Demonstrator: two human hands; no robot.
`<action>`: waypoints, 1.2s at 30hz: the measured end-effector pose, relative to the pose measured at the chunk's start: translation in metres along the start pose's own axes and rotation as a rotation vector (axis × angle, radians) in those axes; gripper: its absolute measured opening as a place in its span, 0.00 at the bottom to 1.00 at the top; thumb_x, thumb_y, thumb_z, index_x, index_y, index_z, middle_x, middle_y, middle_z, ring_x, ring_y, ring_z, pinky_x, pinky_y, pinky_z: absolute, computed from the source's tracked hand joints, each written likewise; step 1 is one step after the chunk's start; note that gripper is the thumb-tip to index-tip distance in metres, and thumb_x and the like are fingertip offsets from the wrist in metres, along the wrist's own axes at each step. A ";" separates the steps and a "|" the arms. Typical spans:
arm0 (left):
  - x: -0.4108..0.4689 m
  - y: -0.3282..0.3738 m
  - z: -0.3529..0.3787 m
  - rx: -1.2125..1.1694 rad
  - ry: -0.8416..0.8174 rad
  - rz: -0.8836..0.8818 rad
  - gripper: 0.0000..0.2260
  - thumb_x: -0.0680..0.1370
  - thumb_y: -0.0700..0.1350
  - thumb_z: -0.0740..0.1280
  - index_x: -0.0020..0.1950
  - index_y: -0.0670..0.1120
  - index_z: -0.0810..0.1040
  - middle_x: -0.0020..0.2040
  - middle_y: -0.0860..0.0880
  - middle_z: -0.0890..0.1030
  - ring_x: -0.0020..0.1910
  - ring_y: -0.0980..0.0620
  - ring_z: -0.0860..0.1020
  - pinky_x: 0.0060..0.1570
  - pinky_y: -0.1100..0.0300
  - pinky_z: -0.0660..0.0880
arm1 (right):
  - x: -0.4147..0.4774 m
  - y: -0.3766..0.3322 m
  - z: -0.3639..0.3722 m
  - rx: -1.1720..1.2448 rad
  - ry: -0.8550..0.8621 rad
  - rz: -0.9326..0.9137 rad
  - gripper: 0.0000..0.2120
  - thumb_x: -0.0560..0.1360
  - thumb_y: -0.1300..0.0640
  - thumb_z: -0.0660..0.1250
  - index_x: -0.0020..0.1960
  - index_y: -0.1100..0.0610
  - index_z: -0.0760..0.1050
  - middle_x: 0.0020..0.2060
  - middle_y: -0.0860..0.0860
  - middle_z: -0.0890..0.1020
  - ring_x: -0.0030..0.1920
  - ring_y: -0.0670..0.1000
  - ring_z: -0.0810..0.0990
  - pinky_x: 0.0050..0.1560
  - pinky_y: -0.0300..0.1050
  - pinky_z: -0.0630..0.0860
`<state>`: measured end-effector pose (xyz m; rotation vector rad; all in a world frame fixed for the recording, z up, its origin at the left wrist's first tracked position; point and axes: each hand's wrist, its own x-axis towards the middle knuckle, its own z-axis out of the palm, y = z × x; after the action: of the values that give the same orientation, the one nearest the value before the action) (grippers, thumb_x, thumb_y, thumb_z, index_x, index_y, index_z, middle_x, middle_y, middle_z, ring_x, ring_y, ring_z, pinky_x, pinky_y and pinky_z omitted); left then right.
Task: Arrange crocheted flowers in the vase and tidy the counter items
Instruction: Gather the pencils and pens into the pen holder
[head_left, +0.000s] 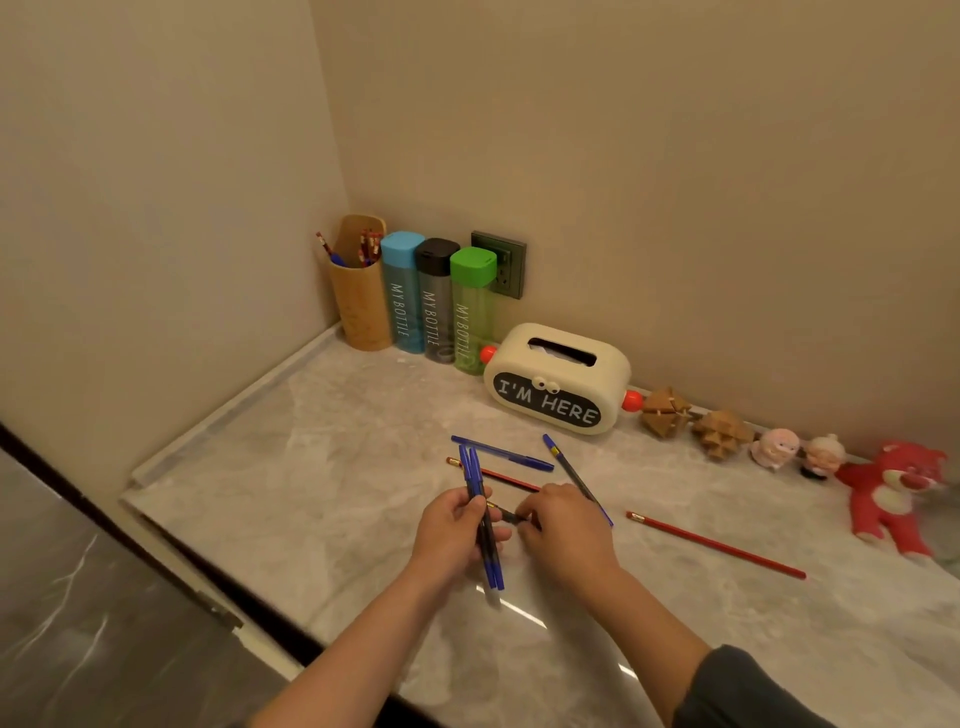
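Left hand (457, 530) clasps a bundle of blue pens (492, 564) mid-shaft. Right hand (566, 525) pinches a dark pencil (506, 514) lying just beside it on the counter (311, 467). A loose blue pen (506, 454) lies just beyond and the bamboo holder (361, 306) far beyond-left. Risk: feeding the pencil in loosens the clasp, so the bundle may splay or drop.

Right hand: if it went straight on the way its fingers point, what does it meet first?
Probably the blue pens gripped in the left hand; the right hand pinches a dark pencil aimed at them. Depth is unclear.
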<state>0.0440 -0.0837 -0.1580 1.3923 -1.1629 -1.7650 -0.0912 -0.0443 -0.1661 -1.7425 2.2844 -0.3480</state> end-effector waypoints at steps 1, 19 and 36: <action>0.000 0.001 -0.001 0.006 0.005 0.005 0.07 0.83 0.40 0.58 0.55 0.43 0.75 0.45 0.42 0.82 0.39 0.47 0.83 0.38 0.57 0.80 | 0.001 0.000 0.000 0.010 -0.012 0.009 0.10 0.79 0.52 0.63 0.57 0.48 0.81 0.50 0.46 0.80 0.50 0.47 0.76 0.52 0.43 0.77; 0.015 0.049 -0.039 0.022 -0.091 0.152 0.09 0.81 0.40 0.61 0.56 0.44 0.80 0.51 0.44 0.84 0.48 0.47 0.84 0.50 0.51 0.81 | 0.027 -0.062 -0.038 0.794 -0.051 0.044 0.04 0.76 0.57 0.68 0.48 0.50 0.80 0.42 0.47 0.85 0.42 0.44 0.84 0.43 0.38 0.78; 0.118 0.184 -0.173 0.309 -0.093 0.483 0.08 0.78 0.40 0.67 0.53 0.51 0.82 0.41 0.55 0.83 0.36 0.64 0.79 0.34 0.73 0.72 | 0.167 -0.203 -0.080 0.711 0.054 -0.023 0.06 0.74 0.60 0.71 0.43 0.49 0.80 0.37 0.49 0.86 0.37 0.46 0.85 0.39 0.45 0.83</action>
<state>0.1672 -0.3118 -0.0552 1.0739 -1.7120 -1.3573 0.0237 -0.2543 -0.0310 -1.3860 1.8277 -1.0646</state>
